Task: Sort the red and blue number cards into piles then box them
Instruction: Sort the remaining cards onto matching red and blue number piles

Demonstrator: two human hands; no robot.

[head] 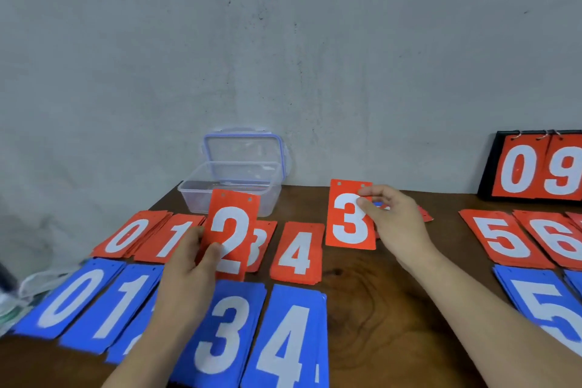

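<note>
Left hand (185, 274) pinches red 2 card (228, 236); right hand's (390, 217) pinched red 3 card (349, 217) probably goes squarely onto the nine-o'clock red 3 pile (264, 239).

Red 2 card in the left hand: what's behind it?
A flat-lying red 3 card peeks out at its right edge, and the clear plastic box stands farther back. The red 2 card, gripped by the left hand, hides anything directly underneath.

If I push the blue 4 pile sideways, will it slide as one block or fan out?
Likely fans out: the blue 4 pile already shows staggered right edges. Single cards seem stiff: the red 3 shows no bend though the right hand pinches only its upper edge.
</note>
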